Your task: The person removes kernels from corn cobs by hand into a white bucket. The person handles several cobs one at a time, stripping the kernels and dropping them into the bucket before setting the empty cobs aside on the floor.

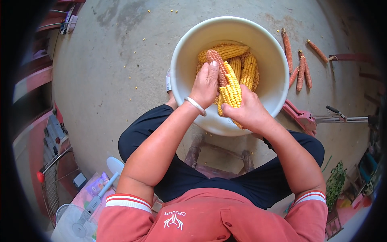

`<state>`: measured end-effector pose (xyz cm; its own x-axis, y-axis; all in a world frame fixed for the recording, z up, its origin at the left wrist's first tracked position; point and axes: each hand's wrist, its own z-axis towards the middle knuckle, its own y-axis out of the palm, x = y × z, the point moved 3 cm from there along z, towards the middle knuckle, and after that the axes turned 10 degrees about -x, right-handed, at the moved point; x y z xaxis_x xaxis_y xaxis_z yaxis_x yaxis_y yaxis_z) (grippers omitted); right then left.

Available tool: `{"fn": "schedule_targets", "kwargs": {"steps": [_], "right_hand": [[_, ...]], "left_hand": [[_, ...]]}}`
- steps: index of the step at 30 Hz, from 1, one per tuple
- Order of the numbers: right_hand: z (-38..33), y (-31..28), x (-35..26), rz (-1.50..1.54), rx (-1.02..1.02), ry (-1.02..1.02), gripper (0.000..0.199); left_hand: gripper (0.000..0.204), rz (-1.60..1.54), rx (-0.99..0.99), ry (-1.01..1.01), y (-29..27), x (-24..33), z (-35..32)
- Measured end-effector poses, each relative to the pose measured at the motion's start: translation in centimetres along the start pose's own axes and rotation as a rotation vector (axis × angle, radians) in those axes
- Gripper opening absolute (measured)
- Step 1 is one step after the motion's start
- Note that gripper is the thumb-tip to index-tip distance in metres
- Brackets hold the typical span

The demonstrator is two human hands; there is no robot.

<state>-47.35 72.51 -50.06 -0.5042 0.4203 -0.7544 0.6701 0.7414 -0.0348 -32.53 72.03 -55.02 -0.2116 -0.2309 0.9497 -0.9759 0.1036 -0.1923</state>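
Note:
Both my hands are over a large white bucket (pixel 278 60). My left hand (pixel 206 85), with a silver bangle at its wrist, is closed around a bare reddish corn cob (pixel 214 58). In my right hand (pixel 250 111) is a yellow ear of corn (pixel 231 93), partly stripped of kernels along its upper side. The bare cob lies against the side of this ear. Below them in the bucket are several yellow ears (pixel 250 71) and loose kernels (pixel 225 43). My fingers hide part of both held pieces.
Several bare cobs (pixel 301 72) lie on the concrete floor (pixel 105 72) right of the bucket, with scattered kernels to the left. A pink metal stand (pixel 300 116) is close to the bucket's right. A small table with a fan (pixel 78 226) stands at lower left.

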Motion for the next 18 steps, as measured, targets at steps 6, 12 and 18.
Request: {"fn": "schedule_targets", "kwargs": {"steps": [6,12,18], "right_hand": [[0.4,-0.2,0.6,-0.14,0.101,-0.018,0.042],[0.7,-0.2,1.0,-0.24,0.095,0.02,0.045],[0.2,-1.0,-0.4,-0.032,-0.004,0.008,0.03]], "left_hand": [[0.04,-0.587,-0.009,-0.264,0.3,1.6,-0.3],[0.041,-0.158,-0.184,-0.235,1.6,0.9,-0.7],[0.043,-0.117,-0.194,-0.089,0.6,-0.7,-0.8]]}}
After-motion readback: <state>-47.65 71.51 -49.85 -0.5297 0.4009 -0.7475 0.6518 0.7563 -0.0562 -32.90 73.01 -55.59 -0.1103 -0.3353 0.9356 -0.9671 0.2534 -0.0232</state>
